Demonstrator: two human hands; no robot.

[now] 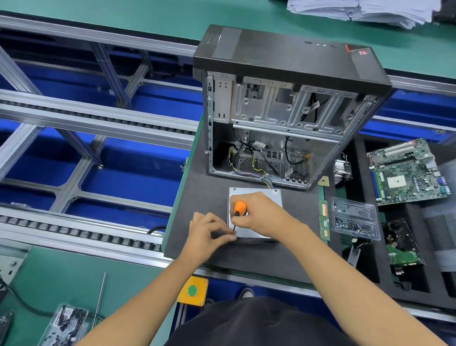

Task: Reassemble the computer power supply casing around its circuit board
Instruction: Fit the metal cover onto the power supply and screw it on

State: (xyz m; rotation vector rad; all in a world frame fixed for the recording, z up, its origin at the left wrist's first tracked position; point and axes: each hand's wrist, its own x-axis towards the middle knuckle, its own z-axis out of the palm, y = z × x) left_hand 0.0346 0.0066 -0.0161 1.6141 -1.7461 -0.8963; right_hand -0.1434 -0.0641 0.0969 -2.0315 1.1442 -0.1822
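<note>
My right hand (262, 213) has its fingers wrapped round the orange-handled screwdriver (239, 209), tip angled down-left at the power supply casing (273, 196) lying flat on the dark tabletop (196, 202). My left hand (208, 232) pinches something tiny at the tip; can't tell what.

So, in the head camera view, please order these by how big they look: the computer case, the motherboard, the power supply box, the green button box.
1. computer case, clearly the largest.
2. motherboard.
3. power supply box; the hands cover part of it, so its place below the motherboard is unsure.
4. green button box, the smallest, although it sits nearer the camera.
</note>
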